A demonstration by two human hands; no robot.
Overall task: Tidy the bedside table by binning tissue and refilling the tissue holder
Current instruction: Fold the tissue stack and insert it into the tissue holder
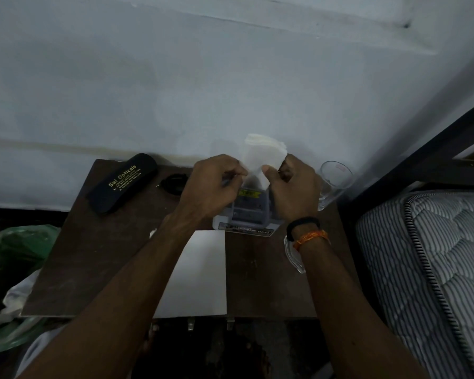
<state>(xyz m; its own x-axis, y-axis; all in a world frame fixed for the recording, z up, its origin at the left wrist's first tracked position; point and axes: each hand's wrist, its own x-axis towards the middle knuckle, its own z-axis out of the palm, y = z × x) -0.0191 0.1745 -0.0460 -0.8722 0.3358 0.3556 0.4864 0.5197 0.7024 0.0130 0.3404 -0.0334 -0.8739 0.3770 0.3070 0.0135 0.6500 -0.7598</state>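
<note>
Hands: our two, left hand (212,181) and right hand (293,187), both pinching one tissue stack (260,157);
Holders: one tissue holder (246,212);
Glasses: one glass (335,177)

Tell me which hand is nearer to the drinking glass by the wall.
Right. The right hand is just beside the glass, on its left in the picture; the left hand is farther away, beyond the tissues both hands hold.

glass (335,177) crowds right, table (93,255) left open

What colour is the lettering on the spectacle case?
Gold lettering on the black spectacle case, clearest in the head view.
</note>
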